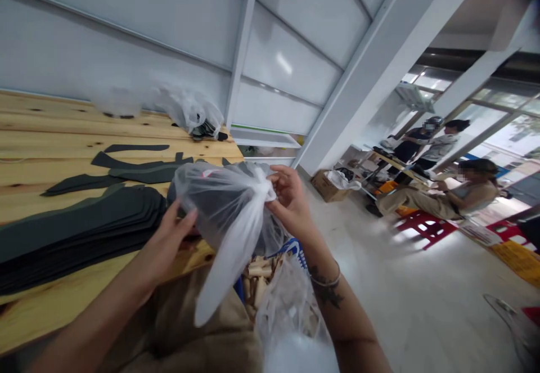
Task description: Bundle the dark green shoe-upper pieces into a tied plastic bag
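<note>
A translucent plastic bag [223, 204], twisted or tied at its neck, is between my hands at the table's front edge. Dark contents show dimly through the film; I cannot make out what they are. My left hand [175, 229] grips the bag's left side with the thumb on top. At the bunched neck, the fingers and thumb of my right hand [291, 196] pinch the plastic. A long loose tail of the bag hangs down toward my lap. Left of the bag lies a stack of dark, flat cut pieces [84, 221], with several single strips [143, 173] behind it.
More plastic bags [185, 106] with dark pieces stand at the back of the wooden table [34, 131]. Below my right hand are a blue basket [297, 246] of light brown pieces [259, 274] and another clear bag [291, 317]. A cardboard box [331, 187], red stool [426, 227] and several people are to the right.
</note>
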Demonstrator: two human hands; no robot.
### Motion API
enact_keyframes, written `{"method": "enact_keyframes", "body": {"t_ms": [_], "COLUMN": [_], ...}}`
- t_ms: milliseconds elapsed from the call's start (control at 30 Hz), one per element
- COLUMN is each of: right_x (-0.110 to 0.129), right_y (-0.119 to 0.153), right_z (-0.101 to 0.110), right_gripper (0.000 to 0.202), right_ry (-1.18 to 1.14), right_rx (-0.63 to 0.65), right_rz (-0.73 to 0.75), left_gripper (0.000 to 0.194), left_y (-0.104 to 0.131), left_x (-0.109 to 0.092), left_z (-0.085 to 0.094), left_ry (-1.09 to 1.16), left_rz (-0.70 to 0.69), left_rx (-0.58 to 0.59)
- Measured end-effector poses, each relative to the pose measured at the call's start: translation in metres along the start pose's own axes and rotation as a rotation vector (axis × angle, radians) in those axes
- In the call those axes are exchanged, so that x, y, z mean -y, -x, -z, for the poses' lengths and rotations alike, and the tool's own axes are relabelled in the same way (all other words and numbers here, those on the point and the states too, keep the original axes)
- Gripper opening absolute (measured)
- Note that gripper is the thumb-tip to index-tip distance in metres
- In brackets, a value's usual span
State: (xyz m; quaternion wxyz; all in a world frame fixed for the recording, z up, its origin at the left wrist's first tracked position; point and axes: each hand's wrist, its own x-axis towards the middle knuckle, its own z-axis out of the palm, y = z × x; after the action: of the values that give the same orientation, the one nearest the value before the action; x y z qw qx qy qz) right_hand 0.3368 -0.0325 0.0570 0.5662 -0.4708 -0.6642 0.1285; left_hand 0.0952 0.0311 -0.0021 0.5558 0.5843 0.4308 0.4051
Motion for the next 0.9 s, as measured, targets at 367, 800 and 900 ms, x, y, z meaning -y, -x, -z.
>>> {"method": "enact_keyframes", "body": {"t_ms": [367, 800, 900], "right_x": [0.018, -0.01, -0.016], "right_y": [0.036, 0.102, 0.112], "right_z": [0.021, 0.032, 0.052], "right_gripper": [0.018, 0.009, 0.012], "right_ry": [0.352, 0.183, -0.07], "right_rx": [0.035, -0.414, -0.703], "right_rz": [0.222, 0.002, -0.127], "left_gripper": [0.026, 0.007, 0.009], "left_y": [0.012, 0.022, 0.024], "left_x": [-0.041, 0.013, 0.019], "left_z": [-0.05, -0.074, -0.073], "left_ry": [-0.654, -0.732, -0.73], "left_rz": [-0.885, -1.095, -1.098], "left_rx": [0.106, -0.05, -0.063]}}
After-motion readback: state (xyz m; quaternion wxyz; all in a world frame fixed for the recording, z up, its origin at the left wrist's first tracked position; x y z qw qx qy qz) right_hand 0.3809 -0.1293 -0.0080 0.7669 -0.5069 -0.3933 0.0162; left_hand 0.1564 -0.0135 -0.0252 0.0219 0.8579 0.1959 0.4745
